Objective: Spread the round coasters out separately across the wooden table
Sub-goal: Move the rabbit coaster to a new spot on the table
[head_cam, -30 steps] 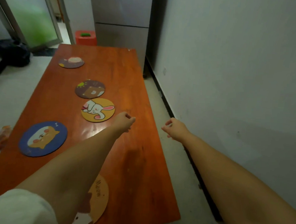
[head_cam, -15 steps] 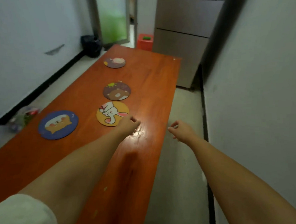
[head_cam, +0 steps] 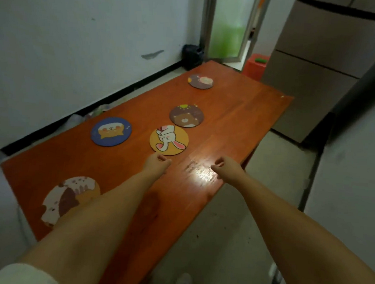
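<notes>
Several round coasters lie apart on the wooden table (head_cam: 233, 114): a yellow rabbit coaster (head_cam: 169, 140), a blue one with an orange animal (head_cam: 111, 131), a brown bear one (head_cam: 186, 116), a dark one at the far end (head_cam: 200, 81), and a tan cat coaster (head_cam: 69, 199) near me, partly hidden by my left forearm. My left hand (head_cam: 157, 163) hovers just in front of the rabbit coaster, fingers curled, holding nothing. My right hand (head_cam: 223, 167) hovers over the table's right edge, fingers curled, empty.
A grey cabinet (head_cam: 316, 68) stands past the table's far right corner, with a red stool (head_cam: 256, 66) beside it. White walls run along both sides. A black bag (head_cam: 192, 54) sits by the door. Bare floor (head_cam: 231, 242) lies right of the table.
The view has swung left, so the table now runs diagonally and the near cat coaster shows again. My right hand has come from beside the table to over its right edge.
</notes>
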The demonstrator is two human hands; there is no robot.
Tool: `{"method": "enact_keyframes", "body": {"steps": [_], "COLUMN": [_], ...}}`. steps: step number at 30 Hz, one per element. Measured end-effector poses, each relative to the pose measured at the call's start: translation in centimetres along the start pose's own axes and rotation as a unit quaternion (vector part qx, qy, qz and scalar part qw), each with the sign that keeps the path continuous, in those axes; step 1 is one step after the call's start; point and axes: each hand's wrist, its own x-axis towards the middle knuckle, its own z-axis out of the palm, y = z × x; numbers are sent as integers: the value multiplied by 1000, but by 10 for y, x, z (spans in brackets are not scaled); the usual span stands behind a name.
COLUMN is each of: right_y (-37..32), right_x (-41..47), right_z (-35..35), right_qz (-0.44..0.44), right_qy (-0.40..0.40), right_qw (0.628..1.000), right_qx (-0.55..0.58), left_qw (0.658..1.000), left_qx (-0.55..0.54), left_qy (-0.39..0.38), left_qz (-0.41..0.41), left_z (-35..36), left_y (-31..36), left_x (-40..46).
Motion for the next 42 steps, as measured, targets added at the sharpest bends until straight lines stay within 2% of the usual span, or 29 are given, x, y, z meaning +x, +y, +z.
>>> {"method": "enact_keyframes", "body": {"steps": [12,18,22,26,31,38,42], "right_y": [-43,-74,-87,-98,-107,-121,-127], "right_x": [150,203,237,256,268,257,226], "right_z": [-1,17,26,34,37,25,20], "right_qz": [-35,-78,-86,-65,-19,-157,-221], "right_qy": [-80,-103,-133,-174,-236,-258,-293], "right_qw": [995,983,976,968,964,946,917], "right_qx": [-58,-132,-153,-166,-125,-116,-157], "left_qw": [990,969,954,936,907,863,850], "left_qx": [-40,-20,-30,-37,-76,-200,-243], "left_qy": [81,172,206,242,288,362,371], "left_qz": [-104,-179,-217,-254,-296,-290,-285], "left_z": [-2,-15,-5,8,21,27,20], "left_y": [15,1,-1,9,19,18,9], "left_x": [112,140,151,161,165,133,91]}}
